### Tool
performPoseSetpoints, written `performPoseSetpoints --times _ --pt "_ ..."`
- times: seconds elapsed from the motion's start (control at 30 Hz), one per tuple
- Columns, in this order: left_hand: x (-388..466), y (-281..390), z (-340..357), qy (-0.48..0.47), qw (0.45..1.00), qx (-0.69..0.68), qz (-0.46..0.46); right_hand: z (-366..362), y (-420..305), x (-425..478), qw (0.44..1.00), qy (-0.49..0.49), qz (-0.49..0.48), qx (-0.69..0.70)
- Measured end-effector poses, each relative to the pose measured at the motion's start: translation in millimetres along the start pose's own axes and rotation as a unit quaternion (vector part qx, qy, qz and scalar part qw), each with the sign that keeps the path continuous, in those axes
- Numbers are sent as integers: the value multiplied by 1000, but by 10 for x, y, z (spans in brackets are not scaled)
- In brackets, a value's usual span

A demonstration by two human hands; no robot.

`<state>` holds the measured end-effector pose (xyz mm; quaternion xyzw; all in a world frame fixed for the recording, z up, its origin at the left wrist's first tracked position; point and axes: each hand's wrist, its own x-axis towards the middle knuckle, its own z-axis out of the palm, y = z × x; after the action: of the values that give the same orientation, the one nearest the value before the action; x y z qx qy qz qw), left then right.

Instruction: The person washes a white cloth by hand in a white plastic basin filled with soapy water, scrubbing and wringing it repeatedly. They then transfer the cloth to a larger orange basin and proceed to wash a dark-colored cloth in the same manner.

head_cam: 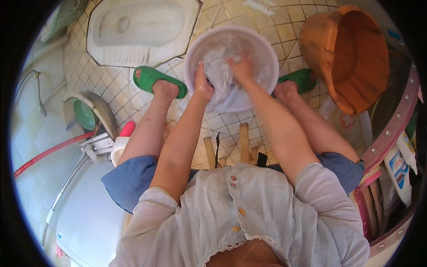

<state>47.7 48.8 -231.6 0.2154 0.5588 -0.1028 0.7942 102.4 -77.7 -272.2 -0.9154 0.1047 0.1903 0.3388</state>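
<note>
A pale plastic basin (273, 71) stands on the tiled floor between my feet, holding cloudy water and a bunched, wet white cloth (218, 65). My left hand (202, 82) holds the near left side of the cloth, with its fingers stretched up along the basin's inner wall. On the right side of the cloth, my right hand (243, 69) is blurred, its fingers bent over the fabric. Part of the cloth spreads towards the basin's near rim. The underside of the bundle is hidden.
A squat toilet (140, 50) lies at the far left. At right, an orange bucket (317, 50) is tipped with its mouth sideways. Wooden stool legs (244, 143) stand near me. A green bowl (85, 114) is at left; bottles (400, 173) sit on a rack at right.
</note>
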Motion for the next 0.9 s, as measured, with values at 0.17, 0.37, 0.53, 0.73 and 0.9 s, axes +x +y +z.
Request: performPoseSetpoints --times 0.17,0.37,0.53,0.73,0.9 --pt "102 148 -188 -87 992 -40 -78 -515 -911 -962 941 -248 -118 199" --pt "98 -164 -51 10 991 135 -6 -188 -847 -543 986 -103 -134 6" --pt "32 -87 -94 50 990 133 -6 -429 -145 286 966 -42 -189 -169" --pt "243 -34 -76 -26 999 -19 -10 166 8 -399 997 29 -63 -45" --pt "179 114 -318 -118 988 1 -101 -591 -1068 -1213 938 -244 -199 142"
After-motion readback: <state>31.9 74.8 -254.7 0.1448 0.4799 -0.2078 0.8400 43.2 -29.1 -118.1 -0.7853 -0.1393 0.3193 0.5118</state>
